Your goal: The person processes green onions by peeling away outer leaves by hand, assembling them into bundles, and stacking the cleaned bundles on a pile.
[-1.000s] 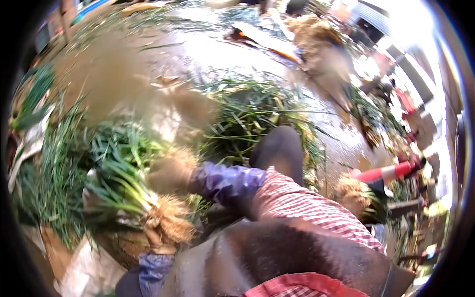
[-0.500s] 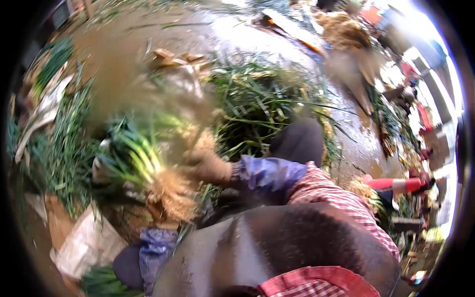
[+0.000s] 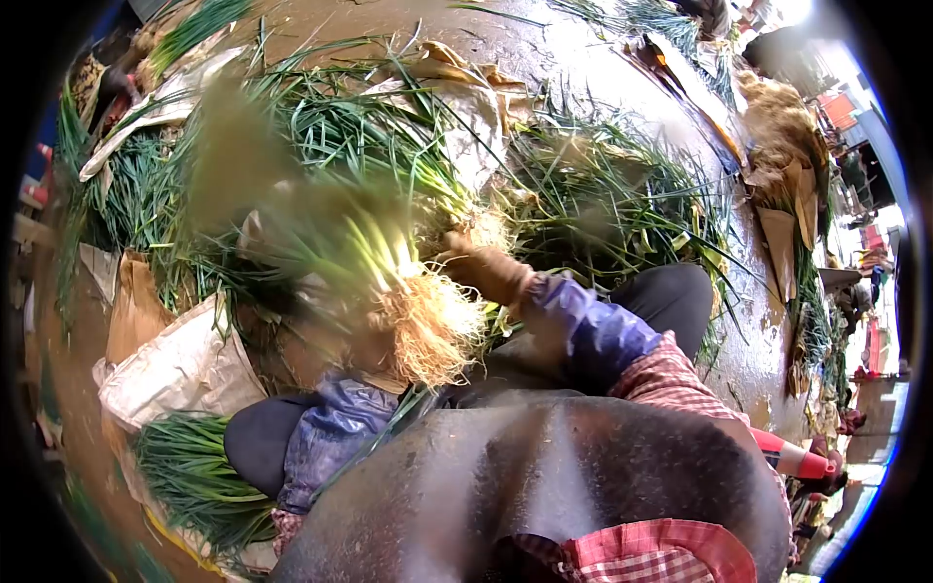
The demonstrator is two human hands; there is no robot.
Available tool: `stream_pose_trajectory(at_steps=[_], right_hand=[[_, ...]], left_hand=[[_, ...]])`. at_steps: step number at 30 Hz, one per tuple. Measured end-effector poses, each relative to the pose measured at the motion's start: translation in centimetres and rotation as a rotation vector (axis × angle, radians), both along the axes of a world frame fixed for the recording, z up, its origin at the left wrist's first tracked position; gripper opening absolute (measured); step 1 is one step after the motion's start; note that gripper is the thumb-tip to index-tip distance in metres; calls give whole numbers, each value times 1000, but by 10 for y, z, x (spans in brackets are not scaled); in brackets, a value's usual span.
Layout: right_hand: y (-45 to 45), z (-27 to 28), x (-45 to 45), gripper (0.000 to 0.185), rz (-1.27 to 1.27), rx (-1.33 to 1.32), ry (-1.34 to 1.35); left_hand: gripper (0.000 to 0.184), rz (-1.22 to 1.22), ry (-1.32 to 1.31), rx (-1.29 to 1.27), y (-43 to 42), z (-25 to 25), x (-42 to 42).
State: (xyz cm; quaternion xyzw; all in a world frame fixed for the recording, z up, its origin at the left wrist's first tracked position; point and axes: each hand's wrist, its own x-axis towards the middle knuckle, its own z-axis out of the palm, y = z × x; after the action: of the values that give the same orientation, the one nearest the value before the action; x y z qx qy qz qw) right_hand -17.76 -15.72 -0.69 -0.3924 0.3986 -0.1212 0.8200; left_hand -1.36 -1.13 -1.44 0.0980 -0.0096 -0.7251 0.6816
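A thick bunch of green onions (image 3: 394, 255) fills the middle, its pale roots (image 3: 428, 330) spread towards me. My right hand (image 3: 491, 271), in a brown glove, reaches to its right side with fingers bent together; what lies between them is hidden. Just beyond that hand are the roots of a second bunch of green onions (image 3: 483, 229), whose leaves point up and left. My left arm, in a blue sleeve cover (image 3: 335, 418), ends below the first bunch. The roots and stems hide my left hand, so its fingers do not show.
Loose green leaves (image 3: 603, 194) are heaped beyond my right knee (image 3: 671, 301). White sacking (image 3: 190, 364) and more green onions (image 3: 199, 476) lie at left. The floor (image 3: 743, 282) is wet. A red and white cone (image 3: 792, 457) lies at right, with people beyond.
The view has turned, so both bunches and my right hand appear further right and higher. My right hand stays beside the roots. The green onions at lower left show more fully.
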Motion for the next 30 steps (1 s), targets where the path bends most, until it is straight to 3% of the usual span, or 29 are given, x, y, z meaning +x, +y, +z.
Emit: stream_pose_trajectory(at_steps=[1, 3, 4, 5, 7, 8, 10, 11, 12, 16, 17, 18, 21, 22, 23, 24, 25, 26, 27, 28, 30], right_hand=[[-1, -25, 22, 65, -19, 17, -166], [-5, -19, 36, 40, 145, -109, -287], [-7, -11, 42, 32, 204, -339, -254], [-6, -3, 47, 23, 52, -108, -231], [-6, 6, 52, 22, -44, -142, -150], [-4, 20, 51, 22, -76, -192, -35], [-4, 20, 50, 22, -101, -160, -94], [-7, 20, 48, 23, -52, -222, -73], [-10, 21, 46, 23, -2, -283, -53], [-22, 5, 37, 18, -54, -107, -228], [-17, 26, 39, 21, -100, -144, -140], [-24, 42, 31, 20, 34, -379, 42], [-29, 27, 32, 20, 34, -306, -17], [-31, 14, 32, 18, 16, -193, -115], [-24, 29, 36, 19, -102, -12, -173], [-18, 46, 40, 19, -228, 161, -231], [-24, 28, 38, 21, -338, 357, -388], [-37, 9, 39, 21, -381, 446, -363], [-45, -3, 44, 16, -439, 515, -352], [-42, 9, 49, 12, -531, 363, -273], [-46, -4, 48, 9, -439, 121, -252]], left_hand=[[58, -63, -59, -86, 0, -34, 8], [52, 12, -140, 80, 3, -22, 6], [49, 45, -182, 164, 5, -16, 5], [50, 83, -312, 158, 6, -45, 8], [44, 10, -156, 202, 4, -1, -1], [34, 161, -349, 259, 9, -84, 12], [25, 79, -296, 313, 9, -70, 8], [21, 107, -438, 265, 9, -45, 3], [22, 95, -560, 220, 10, -48, 5], [24, 108, -331, 331, 4, -67, 2], [24, 89, -303, 317, 4, -63, 1], [24, 70, -275, 303, 3, -58, -1], [28, 57, -237, 325, -1, -19, -4], [24, 57, -302, 279, 0, -49, 1], [25, 95, -320, 290, 3, -36, -1], [39, 16, -249, 220, 9, -38, 0], [56, -69, -183, 153, 14, -39, 2], [73, -156, -124, 91, 18, -42, 4], [65, -71, -223, 181, 15, -23, -2], [58, 5, -329, 277, 12, -4, -9], [52, 107, -327, 230, 3, -45, -2]])
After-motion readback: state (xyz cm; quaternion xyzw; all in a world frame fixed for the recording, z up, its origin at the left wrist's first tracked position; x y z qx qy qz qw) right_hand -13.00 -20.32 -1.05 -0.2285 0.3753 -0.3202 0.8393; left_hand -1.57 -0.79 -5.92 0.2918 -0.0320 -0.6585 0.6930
